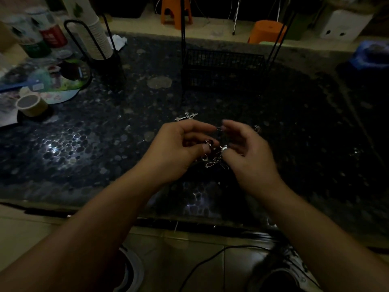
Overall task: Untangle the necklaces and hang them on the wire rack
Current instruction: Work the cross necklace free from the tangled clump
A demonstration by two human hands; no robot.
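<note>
Head view is showing both hands meeting just below the middle of the frame, above the dark pebble-patterned table (88, 144). The left hand (179, 148) is curling its fingers and thumb around part of the tangled necklaces (214, 154), and the right hand (248, 150) is pinching the other side of the same knot with thumb and forefinger, its upper fingers bending loosely over the top. The tangle is hanging between the two palms, a small bright cluster of chain and clasps, too dim and fine to count the strands.

To do this step well, I judge the hands should be easing the knot loose rather than pulling it tight: holding one strand steady, feeding slack toward the centre, and following a single clasp out.

The cluster has no clear long axis; it is trailing slightly downward from the fingertips. A cross pendant (187, 116) is lying on the table just above the left hand, its long axis running from lower left to upper right, the loop end toward the right.

Further up, the wire rack (223, 66) is standing in the upper middle of the frame, well apart from the hands, and no chains are visible on it.
</note>
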